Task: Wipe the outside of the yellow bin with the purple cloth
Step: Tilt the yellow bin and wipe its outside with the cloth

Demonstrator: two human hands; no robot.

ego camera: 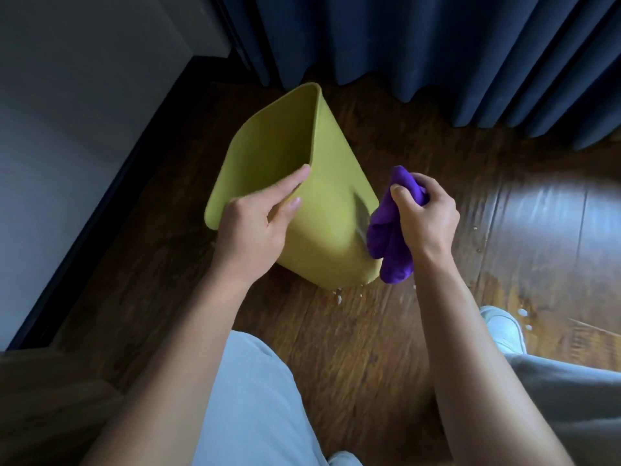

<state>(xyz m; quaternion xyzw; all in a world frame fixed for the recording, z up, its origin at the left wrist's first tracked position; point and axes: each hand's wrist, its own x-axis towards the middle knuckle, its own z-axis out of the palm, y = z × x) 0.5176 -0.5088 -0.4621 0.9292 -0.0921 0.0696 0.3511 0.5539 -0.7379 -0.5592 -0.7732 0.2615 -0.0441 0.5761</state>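
— Where was the bin [329,210]?

— On the wood floor [353,348], near the blue curtain [437,45] and beside a dark skirting [111,196] along the wall. It was tipped over towards the left, its mouth opening that way, so one outer side faced up at the camera.

— And the hands?

— The left hand [255,230] gripped the bin's rim at the near edge: fingers inside the mouth, thumb on the outer side. The right hand [426,213] was clenched around the cloth [386,240], bunched up, with a fold hanging down below the fist.

— Was the cloth on the bin?

— It touched the right edge of the upturned side, low down near the base corner. A dark streak showed on the yellow just beside it.

— Anything else on the floor?

— Small pale droplets [337,297] lay by the bin's base, and a few more further right near a white shoe [504,327]. The person's knees, in pale trousers [255,398], filled the bottom of the view.
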